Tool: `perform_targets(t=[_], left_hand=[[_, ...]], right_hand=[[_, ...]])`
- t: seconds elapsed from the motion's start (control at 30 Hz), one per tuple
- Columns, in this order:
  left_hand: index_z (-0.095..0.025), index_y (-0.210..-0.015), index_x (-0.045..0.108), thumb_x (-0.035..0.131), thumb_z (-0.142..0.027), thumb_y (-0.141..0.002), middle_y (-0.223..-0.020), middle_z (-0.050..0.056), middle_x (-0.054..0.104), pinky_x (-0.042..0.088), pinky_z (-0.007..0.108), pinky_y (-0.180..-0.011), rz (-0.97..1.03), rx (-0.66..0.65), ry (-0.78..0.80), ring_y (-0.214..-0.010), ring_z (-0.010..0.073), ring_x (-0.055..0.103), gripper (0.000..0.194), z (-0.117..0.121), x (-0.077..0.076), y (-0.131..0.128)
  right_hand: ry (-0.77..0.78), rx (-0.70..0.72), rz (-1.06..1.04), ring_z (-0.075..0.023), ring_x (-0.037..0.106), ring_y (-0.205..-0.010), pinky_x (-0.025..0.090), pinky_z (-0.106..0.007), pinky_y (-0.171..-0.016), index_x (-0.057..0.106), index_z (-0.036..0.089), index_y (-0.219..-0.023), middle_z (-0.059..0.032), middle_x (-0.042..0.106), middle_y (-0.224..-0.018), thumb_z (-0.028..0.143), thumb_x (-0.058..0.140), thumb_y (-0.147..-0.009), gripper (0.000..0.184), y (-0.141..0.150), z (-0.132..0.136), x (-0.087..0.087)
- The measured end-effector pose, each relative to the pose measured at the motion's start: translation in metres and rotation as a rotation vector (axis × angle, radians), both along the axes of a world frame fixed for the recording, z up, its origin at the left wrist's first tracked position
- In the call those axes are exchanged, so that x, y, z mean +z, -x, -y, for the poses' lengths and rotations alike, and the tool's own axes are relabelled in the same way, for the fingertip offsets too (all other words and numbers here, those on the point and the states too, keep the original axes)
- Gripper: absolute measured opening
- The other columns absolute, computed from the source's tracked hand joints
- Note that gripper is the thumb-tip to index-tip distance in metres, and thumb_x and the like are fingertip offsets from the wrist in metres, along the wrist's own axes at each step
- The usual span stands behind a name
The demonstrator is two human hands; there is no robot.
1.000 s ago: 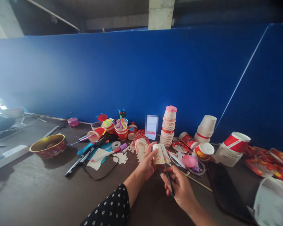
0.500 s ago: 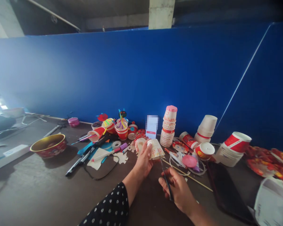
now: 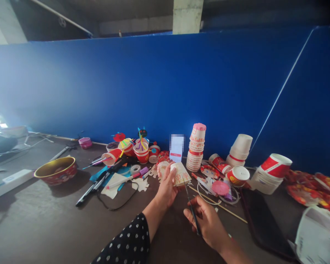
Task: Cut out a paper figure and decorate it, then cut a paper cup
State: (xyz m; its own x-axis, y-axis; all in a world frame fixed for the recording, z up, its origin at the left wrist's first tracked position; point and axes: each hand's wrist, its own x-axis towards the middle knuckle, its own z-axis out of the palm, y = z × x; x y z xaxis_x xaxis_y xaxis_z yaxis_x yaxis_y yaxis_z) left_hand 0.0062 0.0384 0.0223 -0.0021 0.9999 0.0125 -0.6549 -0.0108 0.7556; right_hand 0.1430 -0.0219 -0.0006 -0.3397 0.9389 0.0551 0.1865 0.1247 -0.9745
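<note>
Since the earlier frame, my left hand (image 3: pixel 167 187) has turned the paper cup (image 3: pixel 180 174) over from nearly upright onto a slant, and my right hand (image 3: pixel 206 222) has dropped lower, with the slim black tool (image 3: pixel 193 209) now just off the cup's lower right edge.

From my head camera, the cup sits above the table, near the middle of the view. Its long axis runs from upper left to lower right, and I cannot tell which end is the rim. Red line drawings mark its side. My left hand is closed around it, with the fingers and thumb pinching it. My right hand has its fingers curled, pinching the tool, whose tip points up toward the cup without touching it. I cannot tell whether the tool is a pen or a blade.

Just beyond the cup stand a paper face cut-out (image 3: pixel 162 169) and a tall stack of 1 kind of cup (image 3: pixel 196 146). To its right lie a pink disc (image 3: pixel 220 187) and a wooden skewer (image 3: pixel 217 207). To its left are a roll of tape (image 3: pixel 135 169), black pens (image 3: pixel 86 193) and a red bowl (image 3: pixel 55 170), all on the dark table (image 3: pixel 30 227) against the blue wall (image 3: pixel 154 88).
</note>
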Motion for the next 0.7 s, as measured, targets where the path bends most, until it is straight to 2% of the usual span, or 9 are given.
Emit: perform_targets(t=[0.27,0.43,0.7], left_hand=[[-0.030,-0.125,0.036,0.058,-0.037,-0.075,-0.105,0.008,0.058,0.048,0.026,-0.051,-0.059,-0.076,0.018,-0.071,0.0193,0.061,0.056,0.0032,-0.0021,-0.0038],[-0.028,-0.125,0.035,0.053,-0.035,-0.079,-0.105,0.008,0.057,0.048,0.025,-0.050,-0.076,-0.087,0.023,-0.068,0.0169,0.061,0.050,0.0043,0.0000,-0.0045],[-0.028,-0.126,0.034,0.055,-0.035,-0.077,-0.109,0.010,0.055,0.048,0.025,-0.049,-0.072,-0.101,0.018,-0.074,0.0195,0.062,0.053,0.0038,-0.0015,-0.0048]], right_hand=[[-0.045,-0.003,0.046,-0.0084,0.043,-0.045,0.033,-0.020,-0.044,0.048,0.018,-0.083,0.0077,0.045,-0.053,0.042,0.059,-0.079,0.027,-0.0006,0.0006,0.0072],[-0.045,-0.005,0.017,-0.0077,0.042,-0.046,0.033,-0.019,-0.043,0.048,0.018,-0.084,0.0077,0.045,-0.055,0.041,0.058,-0.079,0.026,-0.0011,-0.0008,0.0033],[-0.019,-0.008,-0.026,-0.0082,0.043,-0.046,0.035,-0.019,-0.043,0.048,0.018,-0.084,0.0077,0.045,-0.053,0.043,0.058,-0.079,0.028,-0.0004,-0.0006,0.0022]])
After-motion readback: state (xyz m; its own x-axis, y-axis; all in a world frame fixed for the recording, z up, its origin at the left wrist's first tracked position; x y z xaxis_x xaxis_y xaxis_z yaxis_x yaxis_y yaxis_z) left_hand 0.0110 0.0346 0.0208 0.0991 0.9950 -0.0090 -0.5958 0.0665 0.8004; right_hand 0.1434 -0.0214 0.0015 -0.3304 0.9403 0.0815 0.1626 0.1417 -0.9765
